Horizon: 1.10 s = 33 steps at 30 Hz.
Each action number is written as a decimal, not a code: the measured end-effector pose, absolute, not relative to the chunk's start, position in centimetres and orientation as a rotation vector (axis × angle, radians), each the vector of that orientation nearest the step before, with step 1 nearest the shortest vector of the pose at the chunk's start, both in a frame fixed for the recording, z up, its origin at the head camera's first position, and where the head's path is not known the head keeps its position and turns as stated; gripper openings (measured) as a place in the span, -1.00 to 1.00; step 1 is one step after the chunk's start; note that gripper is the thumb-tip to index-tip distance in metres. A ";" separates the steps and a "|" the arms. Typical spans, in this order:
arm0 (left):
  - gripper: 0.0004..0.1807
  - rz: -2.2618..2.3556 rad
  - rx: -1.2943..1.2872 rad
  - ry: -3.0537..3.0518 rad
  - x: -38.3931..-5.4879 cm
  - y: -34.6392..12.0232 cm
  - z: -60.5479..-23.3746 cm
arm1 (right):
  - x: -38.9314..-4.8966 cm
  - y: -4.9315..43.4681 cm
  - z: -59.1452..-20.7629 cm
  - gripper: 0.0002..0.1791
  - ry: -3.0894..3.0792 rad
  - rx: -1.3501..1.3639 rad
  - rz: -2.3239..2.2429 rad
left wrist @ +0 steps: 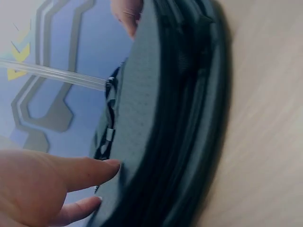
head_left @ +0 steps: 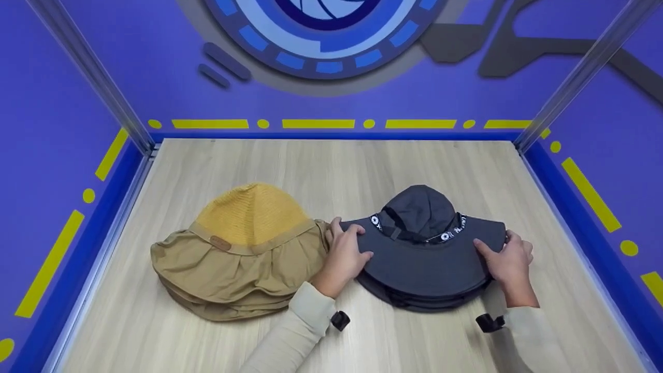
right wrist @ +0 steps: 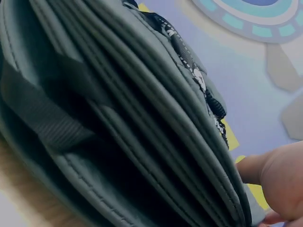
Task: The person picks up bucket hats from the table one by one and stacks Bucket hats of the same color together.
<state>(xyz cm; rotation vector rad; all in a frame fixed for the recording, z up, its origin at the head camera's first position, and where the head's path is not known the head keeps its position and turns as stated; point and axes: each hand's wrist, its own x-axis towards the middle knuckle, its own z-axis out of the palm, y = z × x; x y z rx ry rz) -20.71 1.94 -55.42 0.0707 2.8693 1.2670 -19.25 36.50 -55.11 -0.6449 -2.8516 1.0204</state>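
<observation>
A stack of dark grey wide-brimmed sun hats (head_left: 424, 264) sits right of centre on the table, its several brim layers showing in both wrist views. A black band with white print circles the top hat's crown. My left hand (head_left: 346, 252) holds the left side of the top brim, thumb on its upper face. At the right edge, my right hand (head_left: 510, 261) pinches the brim, thumb on top and the other fingers partly hidden round the edge. Left of these lies a stack of tan sun hats (head_left: 243, 274), the top one with a yellow woven crown and a brown label.
The wooden tabletop (head_left: 331, 160) is enclosed by blue-purple panels (head_left: 171, 88) with yellow dashes. Metal posts (head_left: 98, 77) stand at the back corners. The tan brim's right edge lies close beside my left hand. A small black device (head_left: 340, 321) sits at my left wrist.
</observation>
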 end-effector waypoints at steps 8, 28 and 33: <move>-0.39 1.071 0.207 2.845 -19.2 0.0 -53.2 | -19.2 33.4 -53.3 -0.07 -2.759 -0.406 0.895; 0.22 0.512 -0.076 2.929 -17.6 -14.1 -54.1 | -17.6 25.8 -57.6 0.12 -3.128 0.338 0.451; 0.22 0.517 -0.043 2.952 -18.5 -14.8 -55.6 | -18.3 25.8 -58.4 0.13 -3.107 0.335 0.503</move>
